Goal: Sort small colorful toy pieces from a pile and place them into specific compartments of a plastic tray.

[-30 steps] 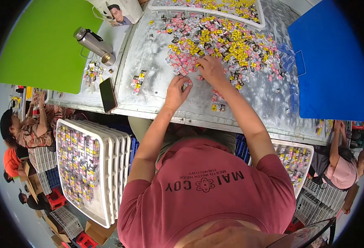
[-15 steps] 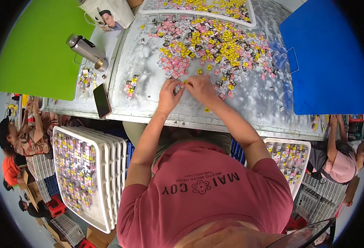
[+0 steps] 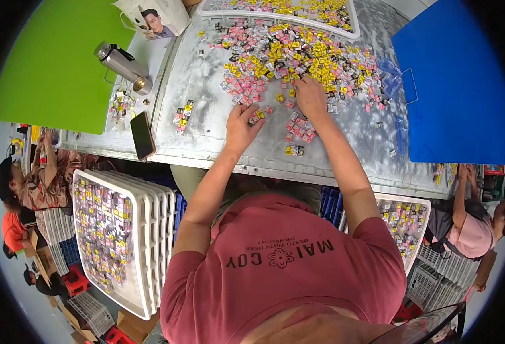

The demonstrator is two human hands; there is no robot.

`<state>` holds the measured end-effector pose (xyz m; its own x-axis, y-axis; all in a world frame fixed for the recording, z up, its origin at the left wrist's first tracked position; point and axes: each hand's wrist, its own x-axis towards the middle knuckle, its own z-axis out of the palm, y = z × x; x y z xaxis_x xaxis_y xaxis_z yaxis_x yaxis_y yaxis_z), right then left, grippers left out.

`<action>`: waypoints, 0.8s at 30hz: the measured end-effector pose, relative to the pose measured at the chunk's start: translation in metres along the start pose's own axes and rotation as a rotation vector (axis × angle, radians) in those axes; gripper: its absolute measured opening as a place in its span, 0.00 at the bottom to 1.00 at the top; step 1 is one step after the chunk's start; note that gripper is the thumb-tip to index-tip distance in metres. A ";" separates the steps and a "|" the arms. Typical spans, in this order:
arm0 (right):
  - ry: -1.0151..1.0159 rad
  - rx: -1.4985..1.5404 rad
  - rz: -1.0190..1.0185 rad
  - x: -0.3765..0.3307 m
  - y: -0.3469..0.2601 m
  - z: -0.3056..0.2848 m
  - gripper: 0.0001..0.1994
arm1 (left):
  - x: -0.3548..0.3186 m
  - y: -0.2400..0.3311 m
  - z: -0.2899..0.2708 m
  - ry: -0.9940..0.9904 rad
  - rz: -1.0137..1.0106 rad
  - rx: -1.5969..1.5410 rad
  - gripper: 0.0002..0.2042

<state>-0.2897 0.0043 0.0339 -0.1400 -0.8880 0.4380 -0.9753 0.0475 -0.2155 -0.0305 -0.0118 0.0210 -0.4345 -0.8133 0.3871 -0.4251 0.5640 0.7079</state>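
Observation:
My left hand (image 3: 241, 129) rests on the metal tabletop, thumb and forefinger curled round a few small square pieces (image 3: 256, 117), pink and yellow. My right hand (image 3: 312, 98) reaches forward to the near edge of a spread-out pile (image 3: 315, 57) of the same pieces in yellow, pink, black and white. Its fingertips are drawn together among them, and what they pinch is too small to make out. Beside my right wrist lies a tight cluster of pieces (image 3: 301, 126). Nearer the table edge sits a short yellow-and-black row (image 3: 294, 150).
A white tray (image 3: 281, 16) of pieces stands at the back. To the left are another short block of pieces (image 3: 184, 117), a phone (image 3: 142, 135) and a steel flask (image 3: 120, 63). Stacked white trays (image 3: 143, 246) stand beside me; co-workers (image 3: 37, 178) sit on both sides.
My hands have parted. The right moved forward and right to the pile, uncovering the cluster and the short row. The left stays near its place with its grip a little wider.

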 end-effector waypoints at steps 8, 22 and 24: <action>0.054 0.084 0.018 -0.006 -0.020 -0.013 0.10 | -0.001 -0.005 0.003 0.056 0.079 0.080 0.15; 0.033 0.434 0.013 0.000 -0.056 0.000 0.07 | -0.008 -0.008 0.001 0.045 0.055 0.082 0.16; 0.151 0.338 0.029 0.029 -0.030 0.010 0.07 | -0.007 -0.005 0.003 0.017 0.008 0.059 0.16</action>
<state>-0.2632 -0.0269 0.0442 -0.2149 -0.8095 0.5463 -0.8627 -0.1049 -0.4948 -0.0279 -0.0087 0.0135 -0.4248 -0.8109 0.4025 -0.4678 0.5773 0.6693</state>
